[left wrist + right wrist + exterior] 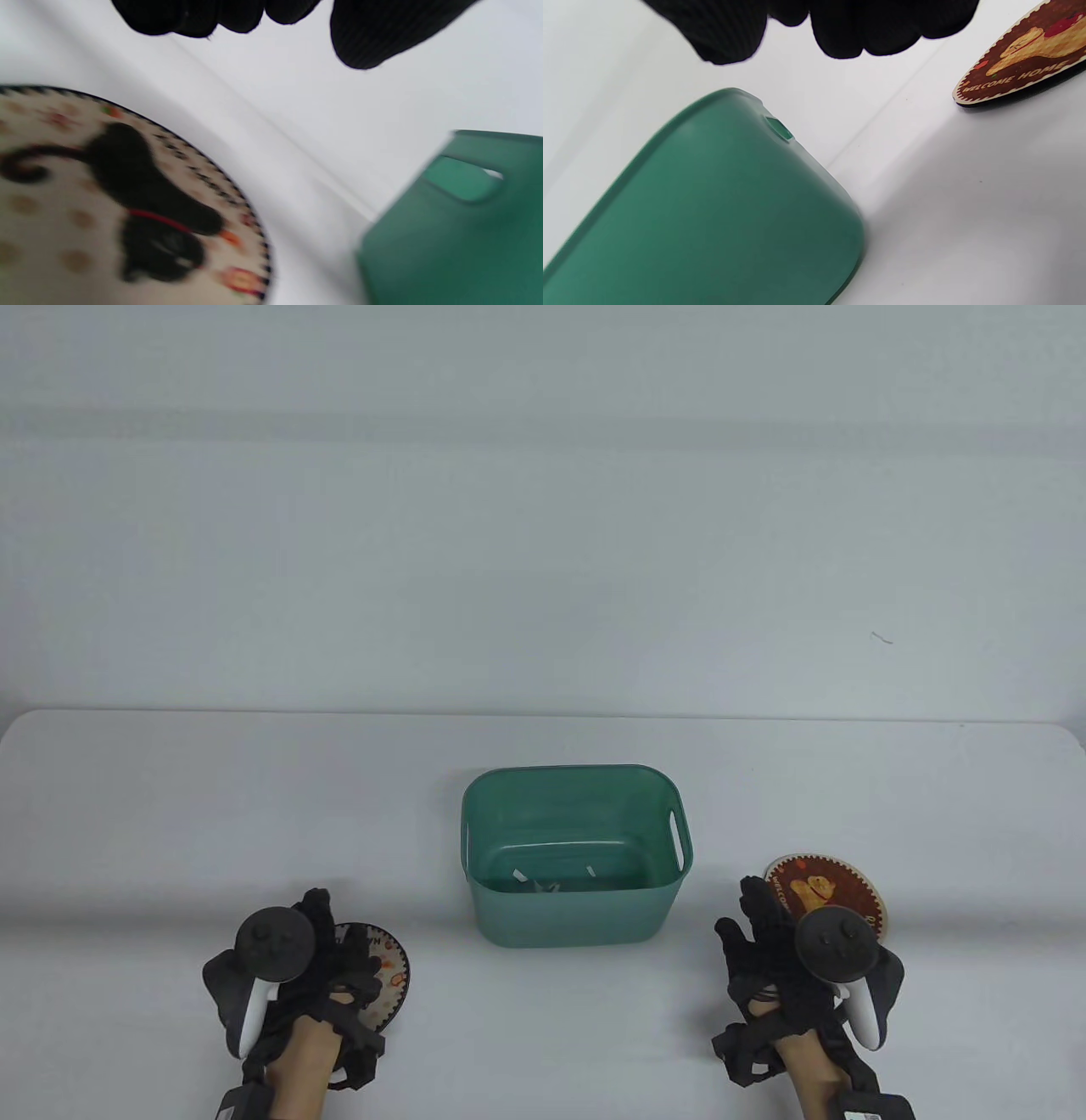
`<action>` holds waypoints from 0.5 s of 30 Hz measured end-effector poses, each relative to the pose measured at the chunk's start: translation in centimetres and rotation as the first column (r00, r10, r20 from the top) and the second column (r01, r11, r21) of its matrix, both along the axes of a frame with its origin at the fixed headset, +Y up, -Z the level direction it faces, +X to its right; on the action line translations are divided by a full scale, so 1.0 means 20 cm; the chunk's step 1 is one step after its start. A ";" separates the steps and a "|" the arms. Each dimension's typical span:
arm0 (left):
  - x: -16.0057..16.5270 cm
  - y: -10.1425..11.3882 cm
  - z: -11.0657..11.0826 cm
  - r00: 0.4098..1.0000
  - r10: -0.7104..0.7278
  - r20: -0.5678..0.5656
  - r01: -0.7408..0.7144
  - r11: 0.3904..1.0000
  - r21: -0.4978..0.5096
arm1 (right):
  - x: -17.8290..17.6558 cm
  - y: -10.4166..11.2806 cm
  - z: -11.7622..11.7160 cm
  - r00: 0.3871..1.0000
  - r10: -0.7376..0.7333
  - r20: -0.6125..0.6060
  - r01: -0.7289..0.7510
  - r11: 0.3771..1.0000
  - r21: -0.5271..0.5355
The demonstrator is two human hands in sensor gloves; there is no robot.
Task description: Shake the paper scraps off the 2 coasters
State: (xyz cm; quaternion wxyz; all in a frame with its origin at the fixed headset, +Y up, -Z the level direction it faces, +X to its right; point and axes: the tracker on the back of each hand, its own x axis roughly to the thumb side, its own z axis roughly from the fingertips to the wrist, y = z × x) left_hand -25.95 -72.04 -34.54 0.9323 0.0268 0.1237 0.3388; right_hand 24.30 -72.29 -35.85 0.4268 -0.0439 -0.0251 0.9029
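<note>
Two round coasters are seen on the white table (170, 814), one on either side of a single green plastic bin (577, 916). The cream coaster with a black cat (389, 971) lies flat at the left, partly covered by the left hand (288, 976), whose fingers (191, 17) are loosely extended above it and grip nothing. The brown "WELCOME HOME" coaster (827, 882) lies at the right, just beyond the right hand (785, 963), whose fingers (840, 34) are relaxed and empty. A few white paper scraps (543, 885) are seen on the bin's floor.
</note>
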 end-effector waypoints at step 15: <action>0.44 -0.01 0.01 0.929 -0.163 0.332 0.139 0.986 0.096 | -0.08 0.00 0.03 0.998 0.034 -0.059 -0.035 0.999 -0.024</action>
